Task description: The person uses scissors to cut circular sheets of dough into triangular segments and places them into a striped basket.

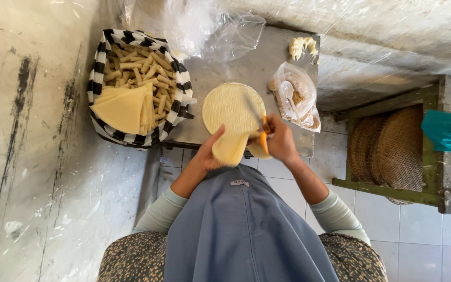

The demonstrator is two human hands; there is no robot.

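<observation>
The checked basket [178,89] already brims with rolled pastry sticks [142,68] and cut wedges [123,109]. The left hand [209,154] clasps a folded wrapper [230,148] above the table edge; the right hand [280,141] grips an orange-handled knife [263,137]. A thick round wrapper stack [230,107] remains uncut.

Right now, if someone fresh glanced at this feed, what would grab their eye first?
Probably the round stack of pale dough sheets on the small metal table, with the left hand lifting a folded sheet at its near edge and the right hand gripping an orange-handled knife. Next, the black-and-white striped bag to the left, full of rolled pastry sticks and cut triangles.
</observation>
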